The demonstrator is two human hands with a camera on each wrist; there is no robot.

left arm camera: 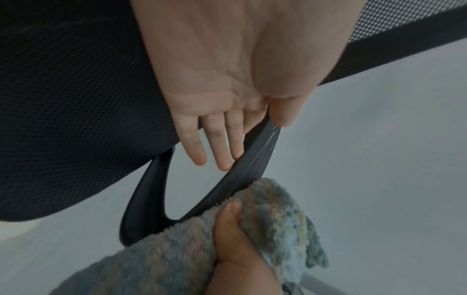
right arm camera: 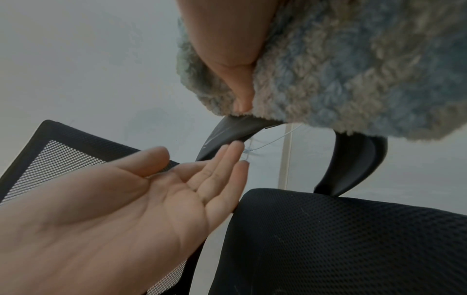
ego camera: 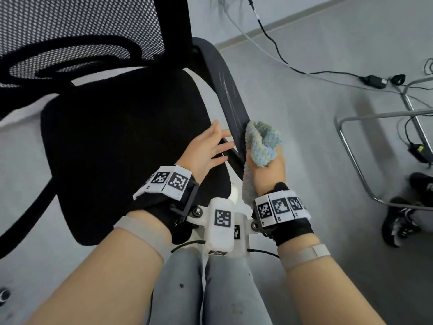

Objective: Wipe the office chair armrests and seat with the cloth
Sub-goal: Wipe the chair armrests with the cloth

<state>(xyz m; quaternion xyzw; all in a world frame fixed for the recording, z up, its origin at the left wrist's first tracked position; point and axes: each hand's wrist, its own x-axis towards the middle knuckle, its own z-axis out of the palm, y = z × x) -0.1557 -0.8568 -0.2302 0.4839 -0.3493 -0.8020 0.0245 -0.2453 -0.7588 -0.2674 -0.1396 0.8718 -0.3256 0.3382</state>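
Observation:
A black office chair with a mesh seat (ego camera: 121, 141) and mesh back (ego camera: 77, 26) stands in front of me. Its right armrest (ego camera: 230, 99) curves down toward my hands; it also shows in the wrist views (left arm camera: 255, 159) (right arm camera: 232, 131). My right hand (ego camera: 269, 172) grips a fluffy blue-and-beige cloth (ego camera: 262, 141) (left arm camera: 275, 217) (right arm camera: 353, 75) and presses it on the armrest's near end. My left hand (ego camera: 208, 148) (left arm camera: 227, 99) (right arm camera: 151, 189) is open, its straight fingers touching the armrest's inner side just above the seat edge.
The grey floor (ego camera: 304, 113) to the right carries black and white cables, a power adapter (ego camera: 373, 81), a chrome tube frame (ego camera: 356, 160) and dark shoes (ego camera: 403, 214). The chair's left armrest (ego camera: 23, 221) runs at the left edge. My legs in grey jeans (ego camera: 206, 289) are below.

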